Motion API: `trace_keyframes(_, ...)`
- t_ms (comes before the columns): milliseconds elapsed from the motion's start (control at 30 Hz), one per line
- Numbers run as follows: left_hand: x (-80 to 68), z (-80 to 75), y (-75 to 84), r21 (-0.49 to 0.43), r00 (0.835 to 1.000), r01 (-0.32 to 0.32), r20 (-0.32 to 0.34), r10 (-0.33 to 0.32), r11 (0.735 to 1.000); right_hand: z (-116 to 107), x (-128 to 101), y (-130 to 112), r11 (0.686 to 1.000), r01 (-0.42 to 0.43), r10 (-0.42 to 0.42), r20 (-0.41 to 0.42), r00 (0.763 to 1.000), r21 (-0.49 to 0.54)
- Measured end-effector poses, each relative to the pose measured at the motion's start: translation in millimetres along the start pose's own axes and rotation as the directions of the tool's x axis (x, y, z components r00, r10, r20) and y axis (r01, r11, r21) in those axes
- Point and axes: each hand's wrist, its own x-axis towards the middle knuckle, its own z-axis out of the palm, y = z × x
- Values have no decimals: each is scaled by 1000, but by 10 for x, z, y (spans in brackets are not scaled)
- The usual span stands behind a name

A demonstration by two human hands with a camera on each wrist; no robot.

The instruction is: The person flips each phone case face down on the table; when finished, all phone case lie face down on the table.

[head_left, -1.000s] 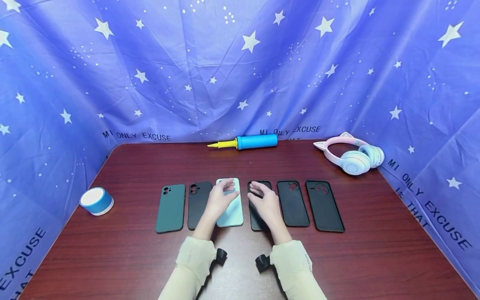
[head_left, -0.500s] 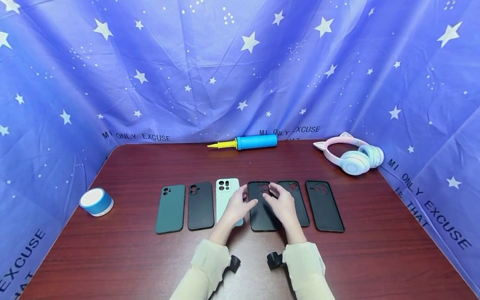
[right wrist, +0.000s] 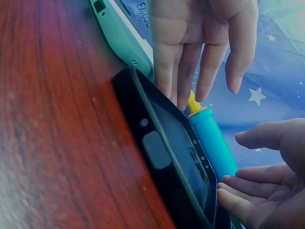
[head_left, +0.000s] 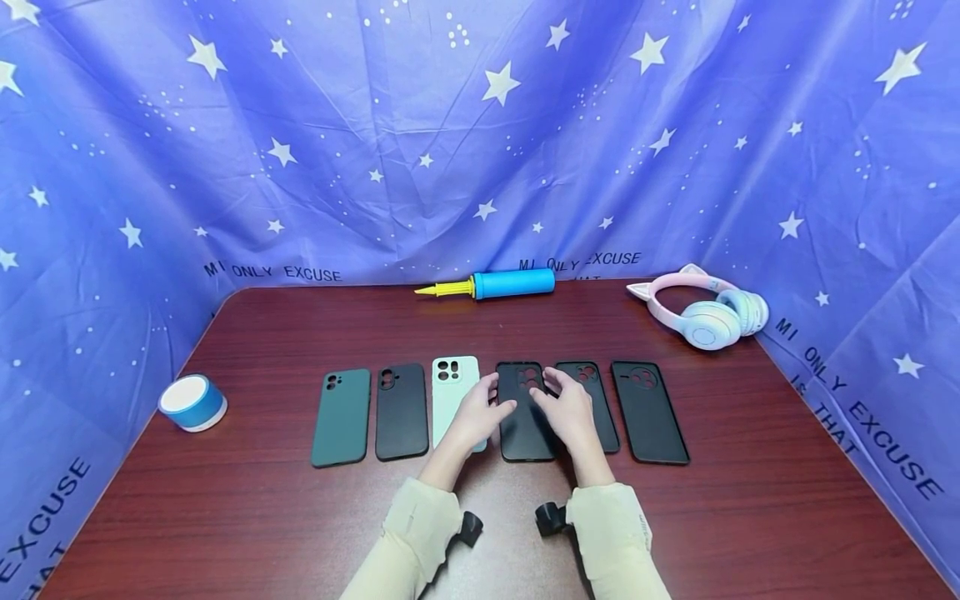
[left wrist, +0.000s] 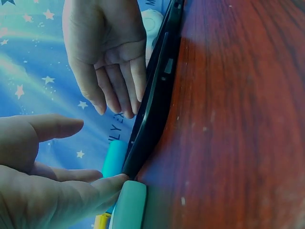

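A black phone case [head_left: 525, 437] lies with its open side up, between my two hands. My left hand [head_left: 474, 417] is at its left edge, fingers loosely extended and thumb apart, overlapping the mint phone case [head_left: 446, 408]. My right hand [head_left: 568, 410] is at its right edge, partly covering another black phone case [head_left: 602, 421]. In the left wrist view, the left fingertips are right at the end of the black case [left wrist: 155, 109], beside the mint case. The right wrist view has the right fingertips close to the black case's rim [right wrist: 143, 102]. Neither hand grips anything.
More phone cases share the row: dark green [head_left: 342, 421] and black [head_left: 402, 417] on the left, black [head_left: 649, 421] at the far right. A blue and yellow hand pump [head_left: 513, 284], cat-ear headphones [head_left: 708, 321] and a blue-white round device [head_left: 192, 402] stand around the table.
Both hands have moved to the right, from over the mint case and the middle black case to either side of that black case. Over the last half second they barely moved.
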Motion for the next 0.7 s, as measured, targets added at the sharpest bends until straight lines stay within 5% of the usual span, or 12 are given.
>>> trace_keyframes(200,21,1,-37,-25,1000,-13,-3,13,1000,24,11,12,999,-23,22,10,1000,26)
trace_keyframes(700,86,-24,-82,-67,995,97,-29,-99,993,39,15,-14,993,-30,26,32,999,113)
